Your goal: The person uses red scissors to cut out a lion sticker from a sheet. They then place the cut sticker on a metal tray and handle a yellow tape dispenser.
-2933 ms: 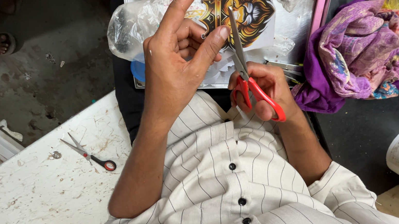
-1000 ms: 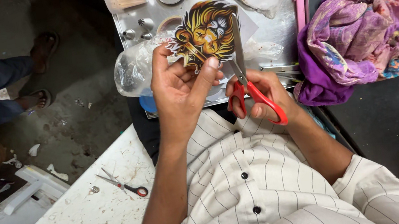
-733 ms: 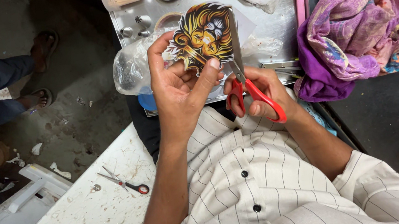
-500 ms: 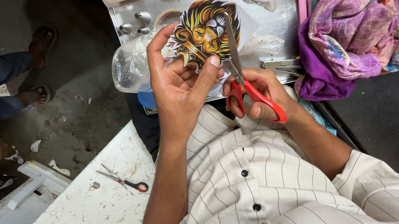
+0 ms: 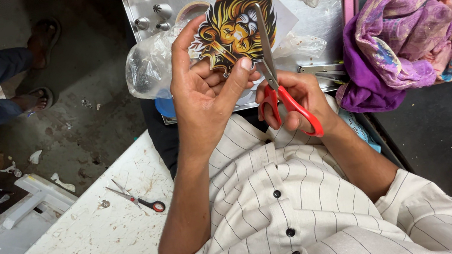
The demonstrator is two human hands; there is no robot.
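Left hand (image 5: 207, 97) pinching lion sticker (image 5: 233, 28) over the lap, lower edge hidden by thumb, right hand (image 5: 292, 97) gripping red scissors (image 5: 283, 92), blades over sticker, cutting point unclear, purple cloth (image 5: 408, 36) on tabletop (image 5: 445, 131), cut off right, small scissors (image 5: 136, 197) lying apart

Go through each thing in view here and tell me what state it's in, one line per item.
Yellow and black lion-face cutout: held upright in the left hand.
Red-handled scissors: in the right hand, blades nearly shut against the cutout's right side.
Small dark-handled scissors: lying idle on the white bench, blades slightly apart.
Purple patterned cloth: crumpled in a heap.
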